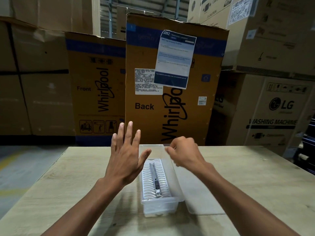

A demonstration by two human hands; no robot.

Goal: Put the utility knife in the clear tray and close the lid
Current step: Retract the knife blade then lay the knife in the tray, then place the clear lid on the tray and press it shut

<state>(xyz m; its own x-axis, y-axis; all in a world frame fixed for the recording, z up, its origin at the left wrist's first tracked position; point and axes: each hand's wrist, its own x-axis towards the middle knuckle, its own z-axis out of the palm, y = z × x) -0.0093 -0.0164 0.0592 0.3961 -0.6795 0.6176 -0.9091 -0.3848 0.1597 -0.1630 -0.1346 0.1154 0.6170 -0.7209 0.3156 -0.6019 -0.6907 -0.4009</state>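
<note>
A clear plastic tray (159,204) stands lengthwise in the middle of the table. A silver utility knife (155,179) with a dark slider lies along the tray's white ribbed insert. The clear lid (201,200) lies flat on the table, touching the tray's right side. My left hand (125,155) hovers above the tray's far left corner, fingers spread, holding nothing. My right hand (185,153) is raised over the tray's far right corner with the fingers curled in; nothing shows in it.
The wooden table (71,181) ends just beyond the tray. Tall cardboard appliance boxes (170,108) stand close behind it, one bearing a printed sheet (175,58). More cartons stack up at left and right. Grey floor lies to the left.
</note>
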